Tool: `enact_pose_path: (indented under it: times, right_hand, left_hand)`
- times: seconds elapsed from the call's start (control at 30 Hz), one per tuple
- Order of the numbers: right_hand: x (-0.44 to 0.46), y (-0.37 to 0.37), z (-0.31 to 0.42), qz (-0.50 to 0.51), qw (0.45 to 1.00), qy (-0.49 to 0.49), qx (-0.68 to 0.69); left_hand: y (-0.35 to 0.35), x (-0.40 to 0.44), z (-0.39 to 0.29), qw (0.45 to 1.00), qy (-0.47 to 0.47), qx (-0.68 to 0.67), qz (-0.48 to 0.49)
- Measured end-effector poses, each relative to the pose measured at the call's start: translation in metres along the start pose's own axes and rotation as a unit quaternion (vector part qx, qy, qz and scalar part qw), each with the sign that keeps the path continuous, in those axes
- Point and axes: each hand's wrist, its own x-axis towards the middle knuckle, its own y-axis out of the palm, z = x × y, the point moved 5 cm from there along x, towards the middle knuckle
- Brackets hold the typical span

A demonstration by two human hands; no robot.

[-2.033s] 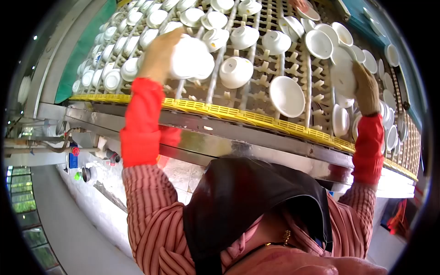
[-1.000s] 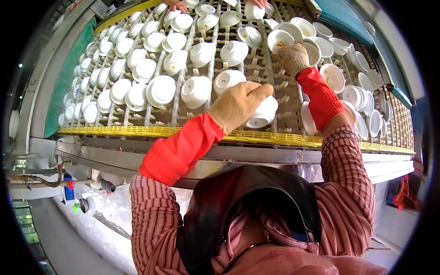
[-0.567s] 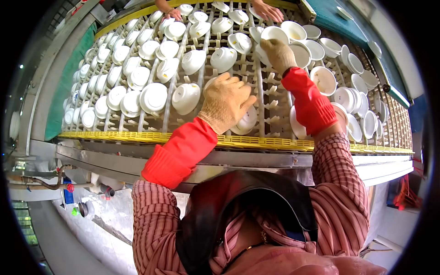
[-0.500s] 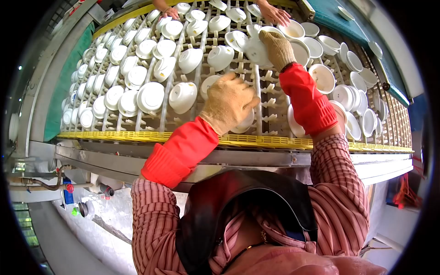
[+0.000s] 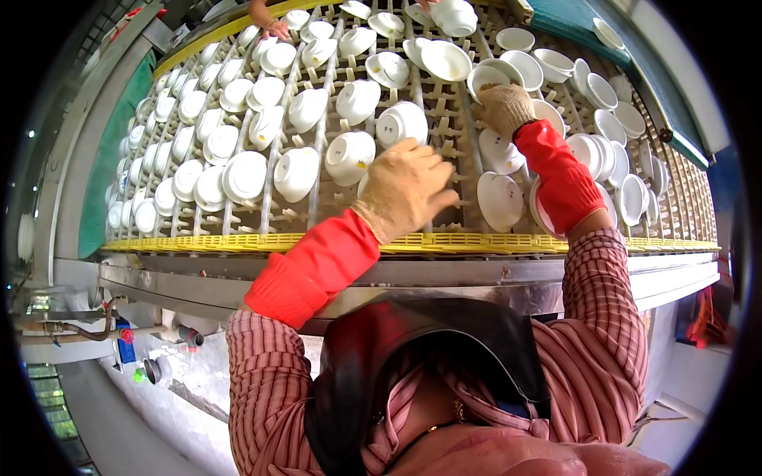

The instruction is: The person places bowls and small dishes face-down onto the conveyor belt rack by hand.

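My left hand [image 5: 406, 189], in a tan glove below a red sleeve cover, hovers over the near middle of the rack. Its fingers are loosely spread and the thumb stands apart, with nothing visible in them. Just beyond it a white bowl [image 5: 402, 124] leans bottom-up on the pegs, beside another bowl [image 5: 349, 157] with a small coloured mark. My right hand [image 5: 505, 111], gloved the same way, is closed at the rim of a white bowl [image 5: 482, 78]; its fingertips are partly hidden. White bowls [image 5: 500, 201] stand on the rack below that hand.
Rows of tilted white bowls fill the left of the pegged conveyor rack [image 5: 456, 119]. More bowls [image 5: 633, 198] crowd its right side. A yellow edge strip [image 5: 357, 243] runs along the front. Another person's hand [image 5: 275, 29] reaches in at the far side. A teal belt [image 5: 587, 47] lies at upper right.
My right hand has moved right and toward me, away from the bowl it was at. My left hand's fingers have loosened. Bowls on the rack have shifted left; a far person's hand has mostly withdrawn.
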Motion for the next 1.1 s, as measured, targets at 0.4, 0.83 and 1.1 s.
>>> enact_pose_path:
  times: [0.4,0.83,1.1]
  right_hand:
    - [0.025,-0.026,-0.029,-0.153,0.943,0.022,0.295]
    - [0.030,0.000,-0.031,-0.067,0.998,0.002,-0.019]
    - [0.019,-0.003,-0.030,-0.092,0.995,-0.035,-0.026]
  left_hand:
    - [0.071,0.049,-0.055,0.990,0.138,0.001,0.027]
    - [0.095,0.170,0.131,0.958,-0.115,0.240,0.106]
    - [0.088,0.169,0.167,0.925,-0.300,0.127,0.193]
